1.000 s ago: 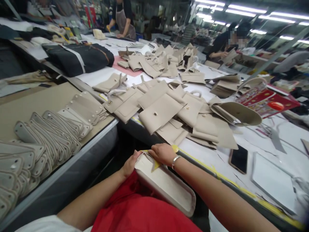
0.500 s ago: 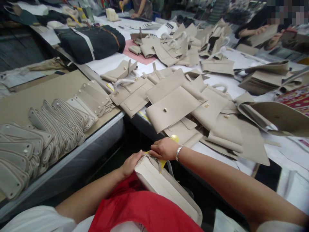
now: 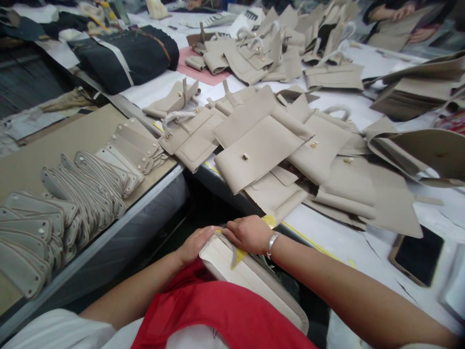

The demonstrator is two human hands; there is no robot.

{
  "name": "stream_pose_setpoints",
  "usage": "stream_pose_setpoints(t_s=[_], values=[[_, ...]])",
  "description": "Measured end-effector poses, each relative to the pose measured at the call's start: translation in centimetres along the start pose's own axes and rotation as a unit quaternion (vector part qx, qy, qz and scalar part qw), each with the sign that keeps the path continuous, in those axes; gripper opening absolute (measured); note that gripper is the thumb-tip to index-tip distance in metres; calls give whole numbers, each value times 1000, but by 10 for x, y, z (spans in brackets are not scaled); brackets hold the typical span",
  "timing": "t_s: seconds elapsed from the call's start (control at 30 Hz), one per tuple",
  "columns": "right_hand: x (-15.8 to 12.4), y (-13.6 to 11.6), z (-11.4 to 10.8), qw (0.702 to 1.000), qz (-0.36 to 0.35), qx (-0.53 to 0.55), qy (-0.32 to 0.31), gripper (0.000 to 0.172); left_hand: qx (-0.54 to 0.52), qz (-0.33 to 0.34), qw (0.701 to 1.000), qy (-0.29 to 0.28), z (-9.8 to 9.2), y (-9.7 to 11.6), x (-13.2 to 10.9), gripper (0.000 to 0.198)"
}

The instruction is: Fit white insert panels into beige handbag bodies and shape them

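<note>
On my lap, against the red apron [image 3: 225, 305], a cream and beige handbag [image 3: 250, 281] lies tilted with its narrow side up. My left hand [image 3: 194, 246] is closed on the bag's far end, fingers pressed along its top edge. Right beside it, my right hand [image 3: 250, 235], a silver bracelet at the wrist, grips a flat yellow pointed tool [image 3: 238, 258]. The tool's rounded end shows above the knuckles and its tip points down over the bag. My right fingertips are at the same bag corner, and what they press there is hidden.
Beige bag pieces [image 3: 257, 150] with gold clasps are heaped on the white table ahead. Studded strap pieces [image 3: 98, 189] lie in rows on the left table. A black roll [image 3: 123, 58] sits behind, a phone [image 3: 417, 254] at right. A co-worker's hands [image 3: 403, 12] hold a panel.
The view has tipped down and shifted, so the phone shows fully. Both hands stay at the bag's corner; my right hand has turned slightly, and a grey strap beside it no longer shows.
</note>
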State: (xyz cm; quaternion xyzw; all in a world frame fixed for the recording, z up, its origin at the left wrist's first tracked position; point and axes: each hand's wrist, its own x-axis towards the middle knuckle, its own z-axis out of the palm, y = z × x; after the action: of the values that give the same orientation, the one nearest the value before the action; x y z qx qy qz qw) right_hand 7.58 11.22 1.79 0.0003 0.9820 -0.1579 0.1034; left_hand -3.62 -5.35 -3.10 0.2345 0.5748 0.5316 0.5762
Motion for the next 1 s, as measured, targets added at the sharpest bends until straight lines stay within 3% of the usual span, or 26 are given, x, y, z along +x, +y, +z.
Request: stream_pose_setpoints(t_s=[0.33, 0.73, 0.9, 1.0], values=[[-16, -17, 10, 997, 79, 18, 6, 51, 32, -6, 999, 4, -1, -3, -1, 46], [-13, -8, -6, 999, 18, -28, -36, 51, 40, -17, 999, -2, 4, 8, -3, 42], [-27, -17, 0, 996, 87, -8, -28, 52, 52, -40, 998, -14, 3, 11, -1, 42], [-39, -25, 2, 991, 131, -4, -41, 53, 4, -30, 999, -22, 1, 9, 0, 41]])
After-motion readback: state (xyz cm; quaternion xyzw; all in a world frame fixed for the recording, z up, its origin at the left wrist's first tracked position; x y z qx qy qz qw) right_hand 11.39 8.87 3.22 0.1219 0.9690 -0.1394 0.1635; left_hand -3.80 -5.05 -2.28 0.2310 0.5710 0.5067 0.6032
